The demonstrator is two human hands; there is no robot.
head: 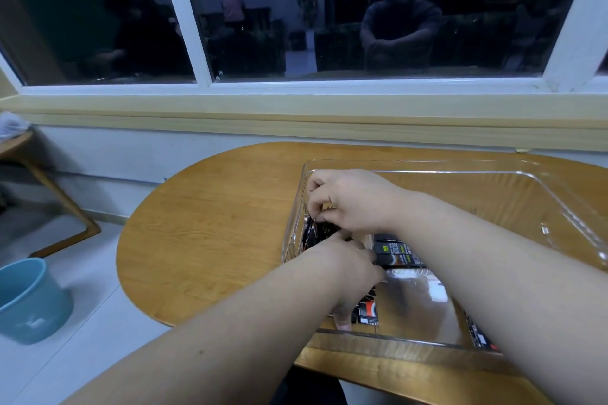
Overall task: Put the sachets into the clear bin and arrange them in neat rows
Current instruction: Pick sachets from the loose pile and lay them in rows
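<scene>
A bunch of small black sachets (320, 235) with printed faces stands on edge in the left part of the clear plastic bin (460, 172), tight against its left wall. More of the same sachets lie flat just to their right, and a few others sit at the near-left and near-right corners.

The right hand (348, 200) reaches across to the standing bunch. Its fingers are curled down and pinch the upper edges of those sachets. The left hand (348, 270) lies nearer, against the near side of the same bunch, with its thumb pointing down toward the near wall. Its fingers are mostly hidden, so I cannot tell whether it grips anything or only steadies the packets.

The bin rests on the right half of an oval wooden table (214, 223). A round light-blue bucket (29, 299) stands on the floor to the left, and a white-framed window (204, 43) runs along the far wall.

This looks like the arranging step: squaring up one row at the left wall. The next move likely calls for pressing the bunch flush, then collecting the loose sachets from the near corners.
</scene>
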